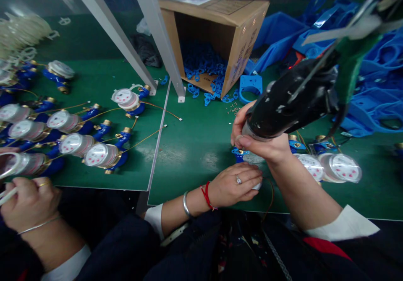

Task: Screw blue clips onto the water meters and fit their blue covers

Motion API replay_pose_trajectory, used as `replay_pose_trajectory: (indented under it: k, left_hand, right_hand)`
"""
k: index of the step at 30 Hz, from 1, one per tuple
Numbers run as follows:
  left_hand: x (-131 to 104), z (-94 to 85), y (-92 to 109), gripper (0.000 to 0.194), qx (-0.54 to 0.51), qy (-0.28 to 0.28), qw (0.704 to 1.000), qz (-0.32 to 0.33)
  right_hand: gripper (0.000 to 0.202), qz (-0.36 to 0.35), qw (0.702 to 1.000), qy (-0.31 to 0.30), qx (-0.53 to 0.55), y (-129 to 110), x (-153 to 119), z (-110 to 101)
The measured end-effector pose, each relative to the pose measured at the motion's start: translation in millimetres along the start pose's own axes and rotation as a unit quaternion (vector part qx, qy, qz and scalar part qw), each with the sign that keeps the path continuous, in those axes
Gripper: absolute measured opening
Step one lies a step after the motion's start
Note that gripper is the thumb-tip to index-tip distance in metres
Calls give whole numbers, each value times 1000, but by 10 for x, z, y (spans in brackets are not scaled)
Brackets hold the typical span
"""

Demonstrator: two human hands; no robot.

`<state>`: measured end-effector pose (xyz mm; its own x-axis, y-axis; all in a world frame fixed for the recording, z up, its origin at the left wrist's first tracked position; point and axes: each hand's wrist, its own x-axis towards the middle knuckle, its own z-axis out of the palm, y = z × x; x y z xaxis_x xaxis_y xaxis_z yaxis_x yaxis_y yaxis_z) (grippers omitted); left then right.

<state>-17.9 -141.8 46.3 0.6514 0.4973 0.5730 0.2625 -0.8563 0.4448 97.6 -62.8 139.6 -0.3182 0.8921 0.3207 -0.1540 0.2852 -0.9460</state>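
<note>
My right hand [267, 147] is wrapped around the lower end of a black power screwdriver [283, 100], which hangs tilted in from the upper right. Its tip is hidden behind my fingers. Below it, my left hand [234, 184], with a ring and a red cord bracelet, lies curled over a water meter [239, 157]. Most of that meter is covered; a blue end with a small blue bracket and part of its pale top show. A thin brown wire [271, 195] runs down beside it.
Finished-looking water meters [341, 167] stand to the right, several more [100, 155] on the left. A cardboard box [245, 42] of small blue brackets lies on its side behind, near a blue ring-shaped holder [251, 89] and loose screws [233, 108]. A co-worker's hand [28, 201] is at far left.
</note>
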Motion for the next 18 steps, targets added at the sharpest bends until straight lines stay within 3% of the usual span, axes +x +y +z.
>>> replay_pose_trajectory:
  k: [11, 15, 18]
  left_hand:
    - [-18, -1, 14, 31, -17, -25, 999, -15]
    - [-23, -5, 28, 32, -1, -20, 1000, -17]
    - [-34, -8, 47, 34, 1, -19, 1000, -15]
  right_hand:
    - [33, -53, 998, -9, 45, 108, -10, -82]
    - [47, -42, 995, -61, 71, 76, 8, -93]
    - [57, -32, 996, -77, 31, 8, 9, -123]
